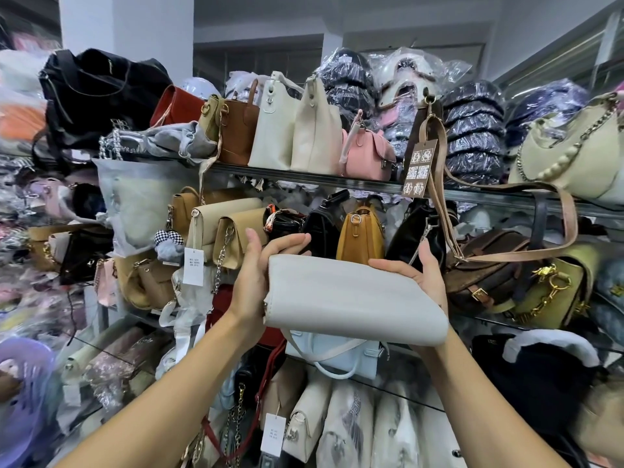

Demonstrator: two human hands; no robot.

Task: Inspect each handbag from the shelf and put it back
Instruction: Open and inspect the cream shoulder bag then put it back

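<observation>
Currently an off-white handbag (354, 298) is held off the shelving, just below and in front of the mustard bag (359, 236), lying roughly flat with its right end tilted lower.

- Left hand (256, 278): the handbag's left end is gripped, with fingers (293, 243) curled over the far top edge, just left of the mustard bag's base.
- Right hand (422, 278): the right end is gripped, with fingers (388, 265) laid over the top face and the thumb raised, below-right of the mustard bag.

Surroundings, relative to the mustard bag:
- A black bag (320, 228) is set directly left of it, touching or nearly so.
- A tan flap bag (236, 231) with a chain is seen further left.
- A pink bag (366, 153) is placed one shelf above.
- A pale blue bag (364, 361) is seen below, partly covered by the held handbag.
- A brown strap (570, 224) is draped well to the right.
</observation>
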